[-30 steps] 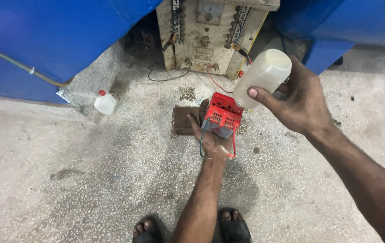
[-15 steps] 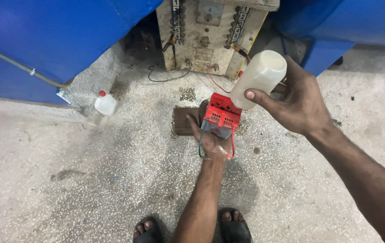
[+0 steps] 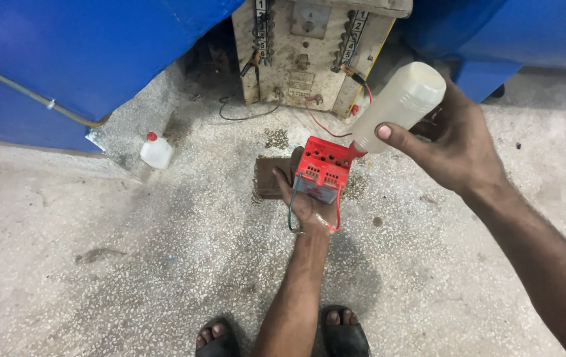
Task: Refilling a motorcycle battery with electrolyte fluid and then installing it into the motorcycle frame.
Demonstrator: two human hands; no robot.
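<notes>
bottle (image 3: 398, 104) tipped over battery (image 3: 322, 170), both hands busy.
battery is gripped from the near side by the left hand (image 3: 306, 198), held on the floor (image 3: 131, 264) mid-frame, red top up, a green and a red wire looped at the wrist. bottle is grasped by the right hand (image 3: 458, 142), tilted nozzle-down, red tip touching the battery's far right corner. a charger box (image 3: 312, 49) is seen at the floor's far edge, just behind the battery; a small jug (image 3: 156, 152) with red cap is set well left, by the blue panel (image 3: 91, 53). sandalled feet (image 3: 283, 337) are at the near edge.
</notes>
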